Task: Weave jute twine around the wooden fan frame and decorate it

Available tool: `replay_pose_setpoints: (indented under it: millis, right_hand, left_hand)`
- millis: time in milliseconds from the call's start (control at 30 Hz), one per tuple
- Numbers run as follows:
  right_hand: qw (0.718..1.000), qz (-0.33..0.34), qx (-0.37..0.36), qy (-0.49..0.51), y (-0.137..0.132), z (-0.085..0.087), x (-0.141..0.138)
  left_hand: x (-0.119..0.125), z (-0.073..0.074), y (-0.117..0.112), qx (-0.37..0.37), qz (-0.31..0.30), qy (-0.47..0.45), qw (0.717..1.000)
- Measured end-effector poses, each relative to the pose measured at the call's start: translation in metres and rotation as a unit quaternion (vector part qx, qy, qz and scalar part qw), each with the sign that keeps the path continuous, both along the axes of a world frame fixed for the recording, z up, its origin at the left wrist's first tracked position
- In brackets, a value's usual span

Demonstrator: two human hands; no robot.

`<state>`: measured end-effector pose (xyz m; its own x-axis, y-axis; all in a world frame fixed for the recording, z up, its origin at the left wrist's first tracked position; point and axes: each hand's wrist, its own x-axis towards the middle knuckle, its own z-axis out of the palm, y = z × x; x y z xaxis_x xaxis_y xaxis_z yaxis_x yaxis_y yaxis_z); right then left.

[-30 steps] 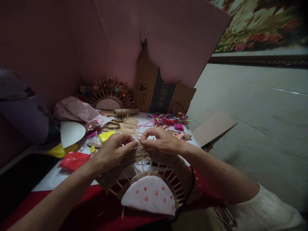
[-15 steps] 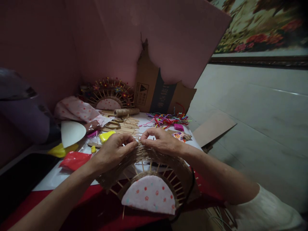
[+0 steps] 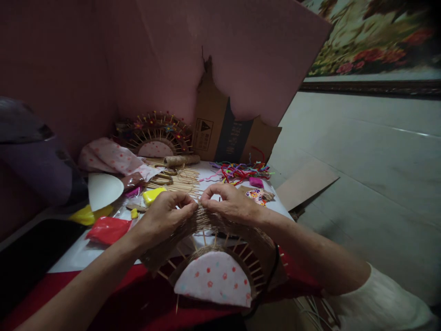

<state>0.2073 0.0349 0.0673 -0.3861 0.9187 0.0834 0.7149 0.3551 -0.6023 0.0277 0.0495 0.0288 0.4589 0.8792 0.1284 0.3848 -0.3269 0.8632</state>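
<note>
A half-round woven piece [image 3: 220,257] stands in front of me: a pink dotted fabric half-disc [image 3: 213,280] at its centre, thin wooden sticks fanning out, and jute twine woven across them in an arc. My left hand [image 3: 163,216] and my right hand [image 3: 230,202] meet at the top of the arc. Both pinch the twine weave with thumb and fingers closed. The fingertips nearly touch each other.
A finished fan-shaped piece [image 3: 155,135] leans against the pink board at the back. A twine spool [image 3: 181,160], loose sticks [image 3: 179,179], coloured pipe cleaners [image 3: 241,171], pink dotted cloth [image 3: 110,158], a white half-disc [image 3: 103,189], red and yellow clay packets [image 3: 106,229] and cardboard [image 3: 223,131] lie around.
</note>
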Motion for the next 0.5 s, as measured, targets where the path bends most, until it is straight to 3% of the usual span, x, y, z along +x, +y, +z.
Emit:
replay_pose_setpoints:
  millis: [500]
  right_hand:
    - [1.000, 0.024, 0.001, -0.002, 0.0034, -0.0007, -0.0040]
  left_hand:
    - [-0.0004, -0.0060, 0.0022, 0.003, 0.009, -0.018, 1.000]
